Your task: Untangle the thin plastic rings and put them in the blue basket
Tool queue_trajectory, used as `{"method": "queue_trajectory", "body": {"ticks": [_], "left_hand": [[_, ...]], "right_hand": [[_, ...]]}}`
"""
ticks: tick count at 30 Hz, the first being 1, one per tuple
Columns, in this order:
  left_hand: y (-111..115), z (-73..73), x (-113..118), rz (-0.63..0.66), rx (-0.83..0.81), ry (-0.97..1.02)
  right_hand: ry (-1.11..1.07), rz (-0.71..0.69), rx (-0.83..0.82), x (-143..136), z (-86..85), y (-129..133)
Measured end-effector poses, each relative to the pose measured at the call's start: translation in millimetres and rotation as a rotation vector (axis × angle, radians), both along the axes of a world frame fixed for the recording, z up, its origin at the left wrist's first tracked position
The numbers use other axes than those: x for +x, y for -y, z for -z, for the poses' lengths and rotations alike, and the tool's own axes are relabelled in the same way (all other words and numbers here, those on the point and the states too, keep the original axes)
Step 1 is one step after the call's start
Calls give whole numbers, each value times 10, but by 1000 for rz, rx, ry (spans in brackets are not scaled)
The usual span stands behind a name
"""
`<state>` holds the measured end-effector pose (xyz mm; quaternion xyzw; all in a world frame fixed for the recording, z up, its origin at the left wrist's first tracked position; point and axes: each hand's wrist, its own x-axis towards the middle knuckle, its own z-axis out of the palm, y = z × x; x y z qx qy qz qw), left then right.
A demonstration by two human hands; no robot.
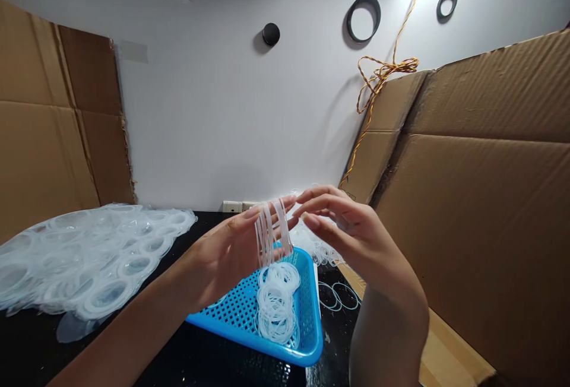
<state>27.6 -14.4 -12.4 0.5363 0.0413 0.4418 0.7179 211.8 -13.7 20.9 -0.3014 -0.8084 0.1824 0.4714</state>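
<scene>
Presently, a set of translucent rings (267, 235) is looped around the extended fingers of the left hand (220, 256), just beside the right hand's fingertips and above the blue basket (315, 330). More rings (276, 307) lie piled inside the basket. Partly hidden: the basket's far left part, behind the left hand, and a heap of rings (327, 251), behind the right hand. Overlap prevents a count of the looped rings. Left hand: unclenched, bearing the rings without gripping them. Right hand (351, 230): loosely curved, thumb apart from fingers, nothing seen in its grasp; fingertip contact with the left hand cannot be confirmed.
</scene>
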Motion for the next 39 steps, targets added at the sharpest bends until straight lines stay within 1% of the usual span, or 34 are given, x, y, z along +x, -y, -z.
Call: {"method": "queue_trajectory", "body": {"ticks": [2, 8, 16, 19, 24, 34, 39], "left_hand": [[8, -11, -3, 28, 15, -18], [6, -24, 1, 74, 20, -3], [36, -63, 30, 46, 18, 7], [39, -67, 26, 44, 9, 16], [25, -74, 22, 81, 4, 39], [13, -40, -14, 130, 6, 71], [6, -48, -10, 131, -1, 68]], "right_hand": [[57, -50, -19, -35, -1, 21], [79, -32, -7, -134, 28, 56], [29, -37, 15, -197, 75, 39], [24, -45, 16, -188, 74, 41], [47, -117, -30, -136, 41, 61], [25, -131, -54, -152, 35, 79], [31, -124, -41, -152, 28, 88]]}}
